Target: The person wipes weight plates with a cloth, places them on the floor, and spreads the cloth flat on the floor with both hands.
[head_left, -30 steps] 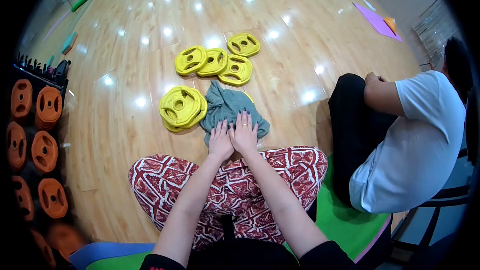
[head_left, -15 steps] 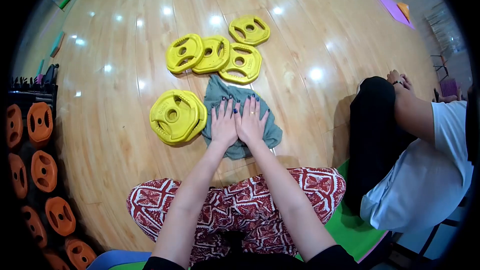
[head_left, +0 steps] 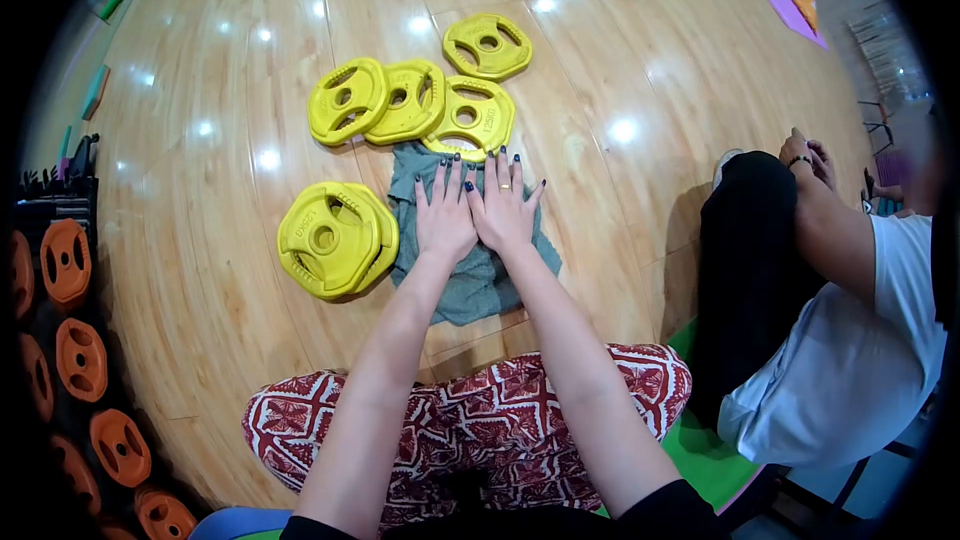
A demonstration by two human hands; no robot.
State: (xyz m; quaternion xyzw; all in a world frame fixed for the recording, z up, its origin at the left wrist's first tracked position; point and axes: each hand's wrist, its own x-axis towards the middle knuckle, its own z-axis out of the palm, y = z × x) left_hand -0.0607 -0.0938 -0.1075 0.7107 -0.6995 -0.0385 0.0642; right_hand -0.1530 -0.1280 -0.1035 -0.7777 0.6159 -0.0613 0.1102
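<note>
A grey-green cloth (head_left: 470, 295) lies spread on the wooden floor. My left hand (head_left: 445, 215) rests flat on it, fingers apart and pointing away from me. Beside it, my right hand (head_left: 503, 205) also lies flat on the cloth, with a ring on one finger, the two hands touching near the thumbs. Left of the cloth is a stack of yellow weight plates (head_left: 325, 240). Just beyond my fingertips a yellow plate (head_left: 482, 125) lies at the cloth's far edge. Whatever is under the cloth is hidden.
More yellow plates (head_left: 405, 120) overlap further up, and a single one (head_left: 487, 46) lies beyond. Orange plates (head_left: 82, 360) are racked at the left. A person in a white top (head_left: 840, 370) sits at the right on a green mat (head_left: 700, 450). A purple mat (head_left: 780, 0) is farther off.
Both hands have pushed forward over the cloth, away from my body, and the cloth is spread flatter. The view has tilted down and moved closer to the plates.
</note>
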